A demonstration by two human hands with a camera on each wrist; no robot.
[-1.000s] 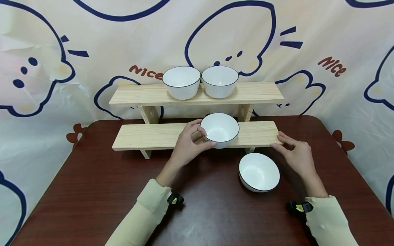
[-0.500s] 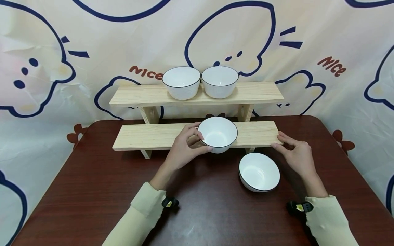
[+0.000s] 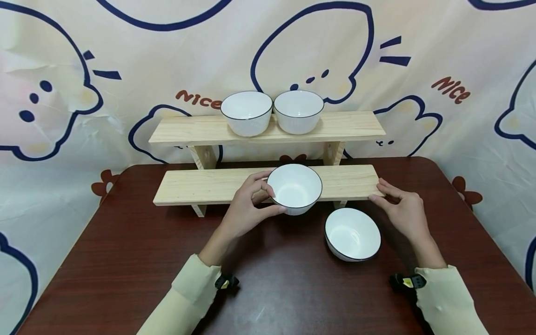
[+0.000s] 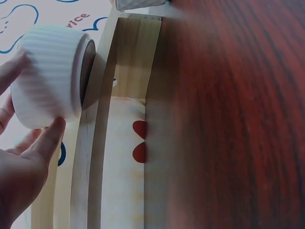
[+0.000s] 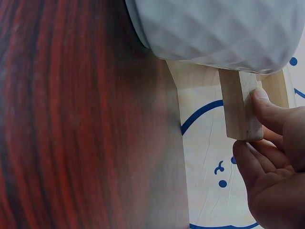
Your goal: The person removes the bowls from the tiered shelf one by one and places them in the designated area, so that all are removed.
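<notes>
My left hand (image 3: pixel 246 207) grips a white bowl (image 3: pixel 295 187) with a dark rim, thumb on its near side and fingers on its left side. It overlaps the front edge of the lower wooden shelf (image 3: pixel 201 186); in the left wrist view the ribbed bowl (image 4: pixel 50 76) is close to that edge, and I cannot tell whether it touches. My right hand (image 3: pixel 404 211) pinches the right end of the lower shelf, with the thumb on one face in the right wrist view. Another white bowl (image 3: pixel 352 235) stands on the table, left of the right hand.
Two white bowls, a left one (image 3: pixel 247 114) and a right one (image 3: pixel 298 112), stand side by side on the upper shelf (image 3: pixel 184 130). The shelf unit rests at the back of the dark wooden table (image 3: pixel 125 260). A printed cloth (image 3: pixel 201 56) hangs behind.
My left hand has brought its bowl toward me and slightly left, from over the lower shelf to its front edge. The right hand and the other bowls have stayed put.
</notes>
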